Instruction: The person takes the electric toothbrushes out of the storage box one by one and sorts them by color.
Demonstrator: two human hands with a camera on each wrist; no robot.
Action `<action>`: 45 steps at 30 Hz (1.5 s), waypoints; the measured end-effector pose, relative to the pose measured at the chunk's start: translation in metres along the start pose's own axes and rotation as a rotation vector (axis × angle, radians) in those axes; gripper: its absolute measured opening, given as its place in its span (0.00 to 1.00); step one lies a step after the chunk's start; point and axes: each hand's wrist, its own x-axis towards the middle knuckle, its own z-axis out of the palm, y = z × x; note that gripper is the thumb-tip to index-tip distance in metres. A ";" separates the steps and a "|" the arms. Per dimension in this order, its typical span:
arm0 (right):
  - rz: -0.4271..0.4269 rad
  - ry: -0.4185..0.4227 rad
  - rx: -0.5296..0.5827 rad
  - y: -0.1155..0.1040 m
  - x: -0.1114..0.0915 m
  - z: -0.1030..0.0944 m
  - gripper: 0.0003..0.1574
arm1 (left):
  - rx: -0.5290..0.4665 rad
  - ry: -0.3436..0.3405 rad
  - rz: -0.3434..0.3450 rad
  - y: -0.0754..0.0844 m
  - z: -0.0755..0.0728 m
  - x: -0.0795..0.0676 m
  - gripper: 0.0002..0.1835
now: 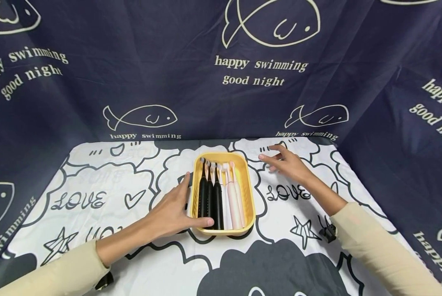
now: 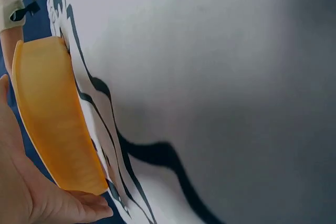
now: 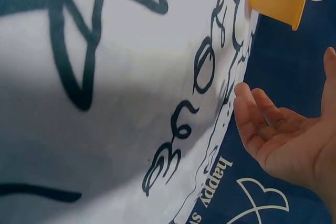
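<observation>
A yellow plastic basket stands mid-table, with several electric toothbrushes lying side by side in it, heads toward the far end. Black toothbrushes are on the left, and pink toothbrushes lie to the right of a white one. At the basket's left side is my left hand, its fingers stretched along the wall and its thumb over the near left corner. In the left wrist view the fingers touch the basket's wall. My right hand hovers right of the basket, apart from it, holding nothing, fingers slightly bent.
A white cloth with black cloud outlines, hearts, stars and lettering covers the table. Dark blue curtains with fish drawings hang behind and at both sides. Both sleeves are beige, with a dark strap near each wrist.
</observation>
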 end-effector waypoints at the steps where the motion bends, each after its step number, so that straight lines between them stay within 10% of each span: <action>1: -0.003 -0.003 0.008 0.000 0.001 0.001 0.60 | -0.012 0.004 0.015 0.001 0.002 0.000 0.86; 11: -0.031 -0.035 0.053 -0.004 0.001 0.012 0.57 | -0.119 -0.033 0.042 0.004 0.011 -0.001 0.88; 45: -0.069 -0.072 0.416 -0.019 -0.008 0.043 0.23 | -0.025 -0.074 -0.135 0.020 0.021 0.001 0.98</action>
